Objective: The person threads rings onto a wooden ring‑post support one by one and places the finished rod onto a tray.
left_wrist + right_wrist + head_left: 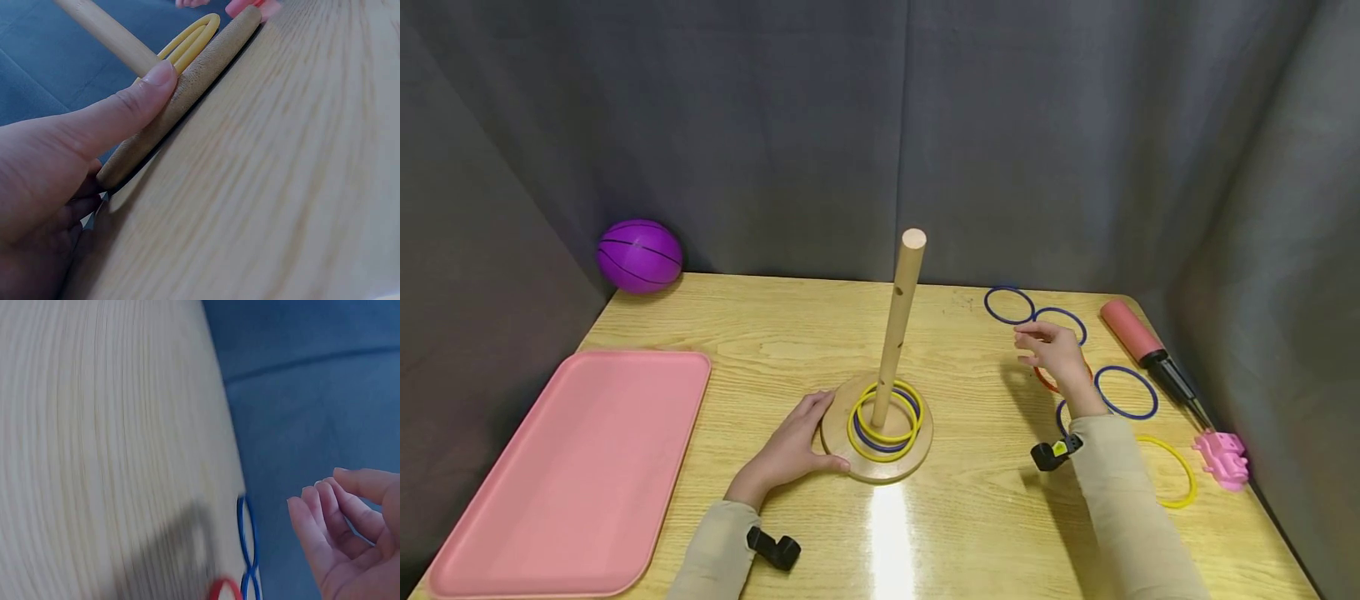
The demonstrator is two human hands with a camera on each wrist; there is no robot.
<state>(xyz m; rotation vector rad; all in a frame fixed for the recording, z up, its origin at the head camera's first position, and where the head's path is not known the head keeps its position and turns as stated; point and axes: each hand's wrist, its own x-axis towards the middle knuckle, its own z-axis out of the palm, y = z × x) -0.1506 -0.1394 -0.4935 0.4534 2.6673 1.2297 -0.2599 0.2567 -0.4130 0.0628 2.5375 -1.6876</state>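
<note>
A wooden ring-toss stand [899, 333] stands upright mid-table, its peg rising from a round base [880, 472]. Two yellow rings [917, 414] and a blue ring lie around the foot of the peg. My left hand [790, 450] grips the left edge of the base, and in the left wrist view the thumb [140, 103] lies against its rim. Over the loose rings at the right, my right hand [1054, 354] is raised with fingers loosely bent and nothing held. Beneath and beside it lie a red ring [1045, 382], partly hidden, and several blue rings [1126, 392].
A yellow ring [1187, 492] lies near the right sleeve. Along the right edge are a pump with a pink handle [1131, 329] and a pink toy [1222, 458]. A pink tray [561, 467] is at the left, a purple ball [640, 256] at the back left corner.
</note>
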